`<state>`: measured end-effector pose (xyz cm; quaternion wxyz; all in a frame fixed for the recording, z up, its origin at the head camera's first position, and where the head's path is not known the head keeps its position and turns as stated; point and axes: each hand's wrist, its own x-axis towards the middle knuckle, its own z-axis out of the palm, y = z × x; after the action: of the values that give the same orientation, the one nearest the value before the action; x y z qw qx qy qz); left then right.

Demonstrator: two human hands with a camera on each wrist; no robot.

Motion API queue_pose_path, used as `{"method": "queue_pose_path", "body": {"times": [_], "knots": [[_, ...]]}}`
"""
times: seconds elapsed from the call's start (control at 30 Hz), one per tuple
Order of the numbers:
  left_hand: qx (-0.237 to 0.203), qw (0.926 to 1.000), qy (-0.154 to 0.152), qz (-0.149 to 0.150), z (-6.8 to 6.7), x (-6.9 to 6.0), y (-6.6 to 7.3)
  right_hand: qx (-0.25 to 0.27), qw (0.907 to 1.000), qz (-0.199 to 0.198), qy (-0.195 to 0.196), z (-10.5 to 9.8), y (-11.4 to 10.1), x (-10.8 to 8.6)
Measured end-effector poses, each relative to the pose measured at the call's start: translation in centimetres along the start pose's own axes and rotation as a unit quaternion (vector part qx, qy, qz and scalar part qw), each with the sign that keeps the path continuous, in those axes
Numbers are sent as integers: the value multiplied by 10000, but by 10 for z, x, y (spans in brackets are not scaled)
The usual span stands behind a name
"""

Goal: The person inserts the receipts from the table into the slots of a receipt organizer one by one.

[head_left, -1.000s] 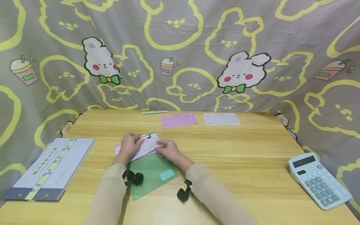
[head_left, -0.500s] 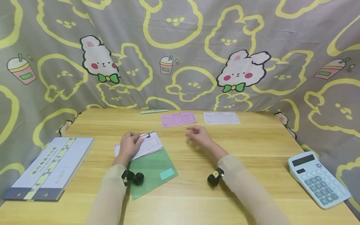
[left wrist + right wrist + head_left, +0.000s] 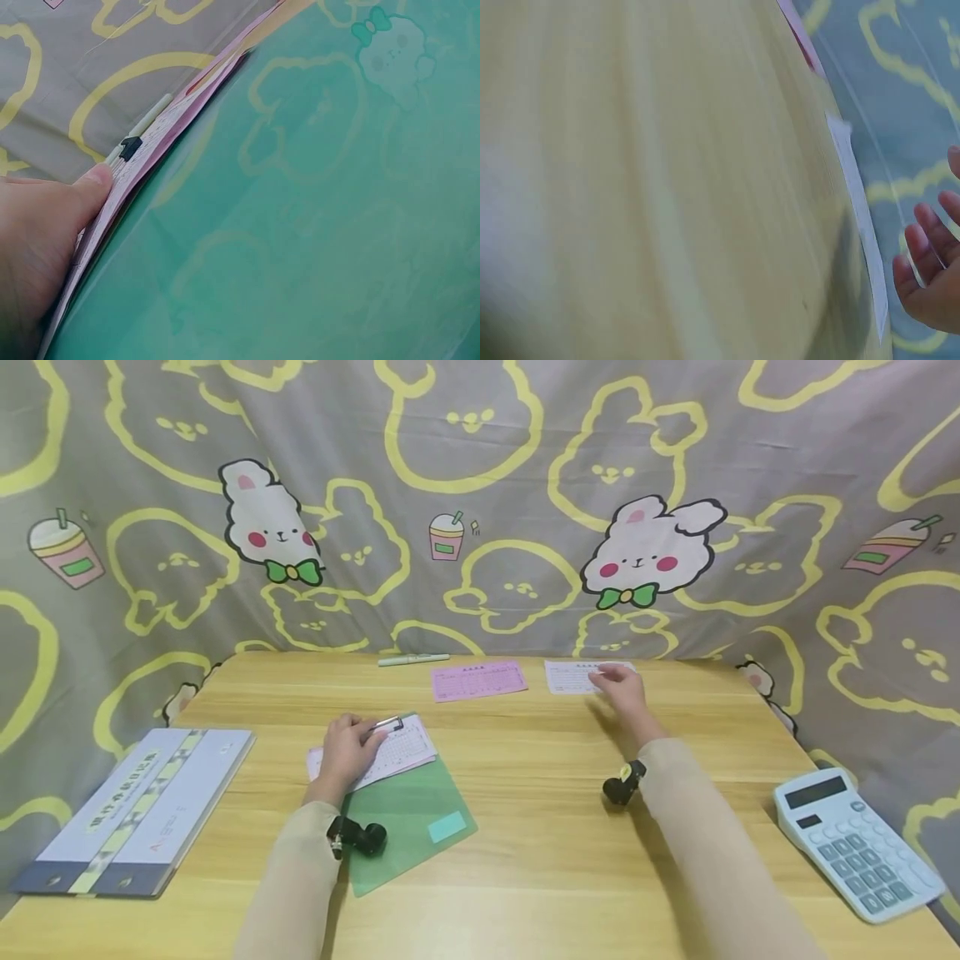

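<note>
From my head, I look over a wood-grain tabletop (image 3: 540, 860) running back to a grey curtain (image 3: 517, 510) printed with yellow outlines and white rabbits. A ledger (image 3: 153, 814) lies to my left, a calculator (image 3: 855, 852) to my right, and a pen (image 3: 413, 660) along the far edge, near a pink slip (image 3: 480, 682). My left grip (image 3: 347, 750) rests on the stacked slips (image 3: 405, 750) at the clip (image 3: 391, 724); the green board (image 3: 408, 827) lies askew beneath them, reaching toward me. My right grip (image 3: 624, 691) is over the right part of the white slip (image 3: 570, 677), fingers loosely bent.

From my left wrist, my thumb lies on the slips, its tip beside the clip; my other fingers are mostly hidden, so I cannot tell whether I pinch anything.

From my right wrist, my fingers are spread, near the white slip, with curtain showing between them and its edge.
</note>
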<state>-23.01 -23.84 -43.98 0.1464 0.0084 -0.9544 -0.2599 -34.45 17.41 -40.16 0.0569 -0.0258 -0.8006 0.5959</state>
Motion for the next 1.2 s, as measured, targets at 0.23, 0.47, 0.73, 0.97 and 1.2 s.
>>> {"method": "queue_pose_path", "body": {"times": [0.23, 0.47, 0.73, 0.97, 1.2], "knots": [[53, 9999, 88, 29, 2, -1, 0, -750, 9967, 149, 288, -23, 12, 11], [36, 9999, 108, -11, 2, -2, -2, -1783, 9836, 291, 11, -35, 23, 10], [-47, 9999, 96, -43, 3, -1, -1, -3151, 9442, 205, -935, -38, 29, 8], [-40, 10000, 62, -64, 4, -1, 0, -3690, 9178, 157, -1456, -40, 29, 5], [-44, 9999, 85, -112, 4, -1, -1, -3499, 9313, 70, -1014, -38, 32, 5]]}}
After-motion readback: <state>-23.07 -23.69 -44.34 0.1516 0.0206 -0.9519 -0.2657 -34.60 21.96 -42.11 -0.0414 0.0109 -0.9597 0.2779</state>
